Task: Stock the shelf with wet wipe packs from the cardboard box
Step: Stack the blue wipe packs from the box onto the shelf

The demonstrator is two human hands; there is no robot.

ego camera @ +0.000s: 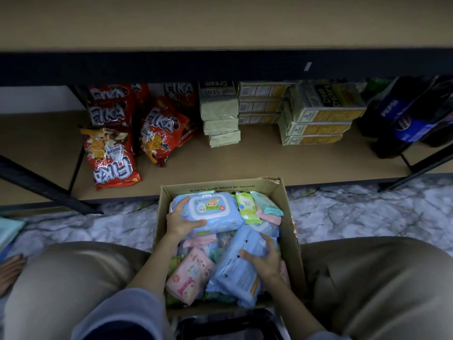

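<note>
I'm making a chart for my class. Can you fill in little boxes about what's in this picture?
left hand: grips blue wipe pack with lid
right hand: grips blue wipe pack, back side up
cardboard box: on floor, full of packs
pink pack: in box, untouched
shelf: red snack bags, cracker boxes, cola bottles

One cardboard box (289, 231) is present, holding two large blue wet wipe packs (213, 212) in plain sight, one pink pack (188, 278), one slim green pack (246, 207) and further packs too buried to count. On the lower shelf (245, 163) at least four red snack bags (110, 158) show, plus three stacks of cracker boxes (316, 114) and at least two dark cola bottles (402, 123). Two hands (182, 222) are in the box, one on each blue pack.
</note>
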